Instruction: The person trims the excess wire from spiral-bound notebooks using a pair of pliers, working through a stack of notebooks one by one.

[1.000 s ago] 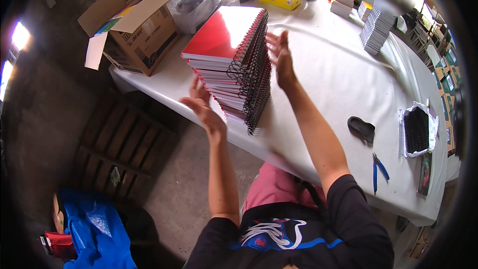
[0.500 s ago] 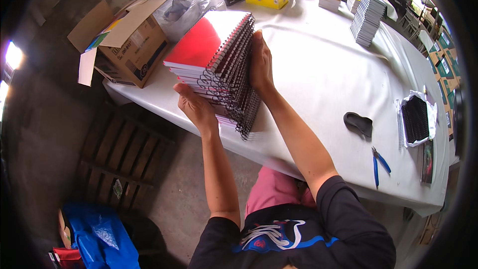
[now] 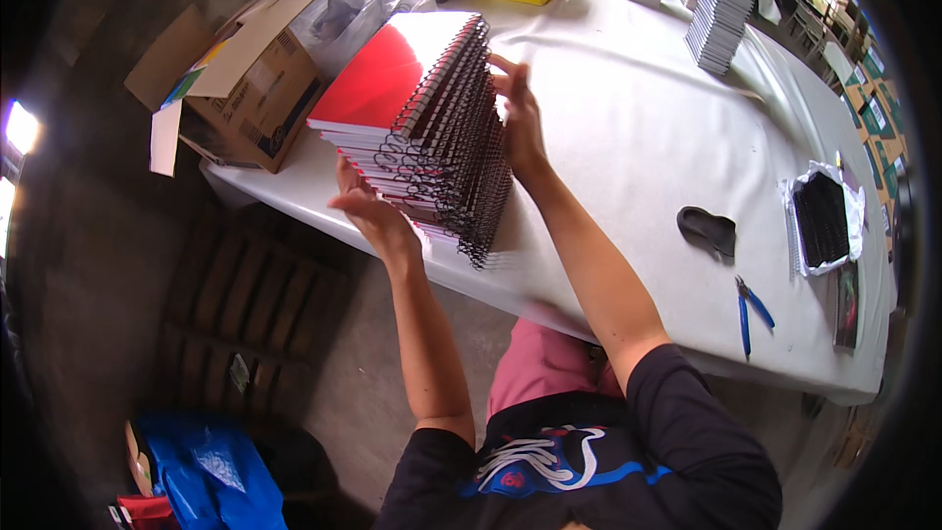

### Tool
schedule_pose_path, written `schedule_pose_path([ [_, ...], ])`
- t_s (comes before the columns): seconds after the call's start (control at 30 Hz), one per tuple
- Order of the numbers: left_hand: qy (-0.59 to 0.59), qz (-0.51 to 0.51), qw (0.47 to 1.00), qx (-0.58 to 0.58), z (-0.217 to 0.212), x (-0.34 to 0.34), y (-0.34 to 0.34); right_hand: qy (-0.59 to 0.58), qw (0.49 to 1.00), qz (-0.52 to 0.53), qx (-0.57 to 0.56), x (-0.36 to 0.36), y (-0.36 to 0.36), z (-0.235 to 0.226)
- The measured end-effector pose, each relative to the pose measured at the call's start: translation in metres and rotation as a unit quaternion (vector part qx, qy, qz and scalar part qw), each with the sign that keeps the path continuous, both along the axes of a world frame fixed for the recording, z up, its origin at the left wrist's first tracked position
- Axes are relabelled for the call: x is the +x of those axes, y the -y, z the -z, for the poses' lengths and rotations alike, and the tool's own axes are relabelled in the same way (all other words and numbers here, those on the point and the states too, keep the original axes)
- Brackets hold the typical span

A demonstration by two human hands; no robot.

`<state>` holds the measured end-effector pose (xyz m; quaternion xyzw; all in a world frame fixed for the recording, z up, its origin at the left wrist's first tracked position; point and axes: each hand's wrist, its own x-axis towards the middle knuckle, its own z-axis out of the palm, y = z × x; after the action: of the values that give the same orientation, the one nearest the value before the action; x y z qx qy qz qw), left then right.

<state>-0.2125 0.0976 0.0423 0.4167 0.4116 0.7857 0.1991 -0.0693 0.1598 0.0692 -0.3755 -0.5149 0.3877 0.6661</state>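
A tall stack of spiral notebooks (image 3: pixel 446 152) with a red top cover (image 3: pixel 378 79) and black wire coils stands near the table's front edge. My left hand (image 3: pixel 378 221) is at its near left side, thumb apart and fingers stretched along the page edges, partly hidden by the stack. On the coil side, my right hand (image 3: pixel 522 128) is open, its fingers spread beside the coils. Whether its fingertips touch them I cannot tell.
An open cardboard box (image 3: pixel 250 98) and clear plastic bags (image 3: pixel 358 10) stand left of the stack. On the white table (image 3: pixel 608 137) lie blue-handled cutters (image 3: pixel 748 314), a black strap-like piece (image 3: pixel 706 233) and a pack of black coils (image 3: pixel 822 221). Another notebook stack (image 3: pixel 719 29) stands far right.
My right hand's fingers have spread and eased off the coil side. My left hand has loosened and slid slightly down along the pages. The stack stays in about the same place.
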Motion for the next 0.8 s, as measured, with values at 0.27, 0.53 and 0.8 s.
schedule_pose_path([
  [0.27,0.149,-0.052,0.986,-0.059,0.057,0.031,-0.006,-0.059,0.994,-0.025,-0.094,-0.022,-0.003,0.077],
  [0.53,0.08,0.034,0.987,-0.132,0.062,-0.031,-0.02,0.355,0.931,0.086,-0.021,0.057,-0.004,0.111],
  [0.8,-0.431,-0.154,0.86,-0.225,0.035,-0.119,-0.166,0.719,0.695,0.0,-0.018,0.077,0.074,0.116],
])
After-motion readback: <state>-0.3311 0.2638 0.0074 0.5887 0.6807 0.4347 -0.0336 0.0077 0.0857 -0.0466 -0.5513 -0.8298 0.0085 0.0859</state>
